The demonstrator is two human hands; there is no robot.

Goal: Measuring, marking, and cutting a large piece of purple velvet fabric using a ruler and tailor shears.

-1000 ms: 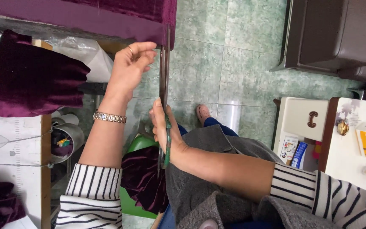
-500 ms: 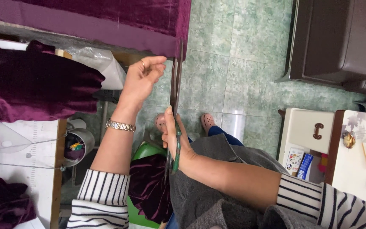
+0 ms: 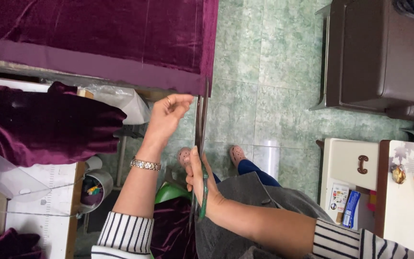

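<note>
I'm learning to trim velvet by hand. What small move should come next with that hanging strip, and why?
Probably close the green-handled scissors a little further up the narrow strip: the right hand holds them against it, and the left hand pinches it just below the purple velvet.

open floor right (image 3: 274, 96) — cloth-heaped table (image 3: 34, 225) perhaps blocking left

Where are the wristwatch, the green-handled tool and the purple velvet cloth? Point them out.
wristwatch (image 3: 145, 164), head view, on the metal band around the left wrist.
green-handled tool (image 3: 203, 199), head view, on the green handle in the right hand.
purple velvet cloth (image 3: 97, 29), head view, on the flat spread part at the top.
</note>
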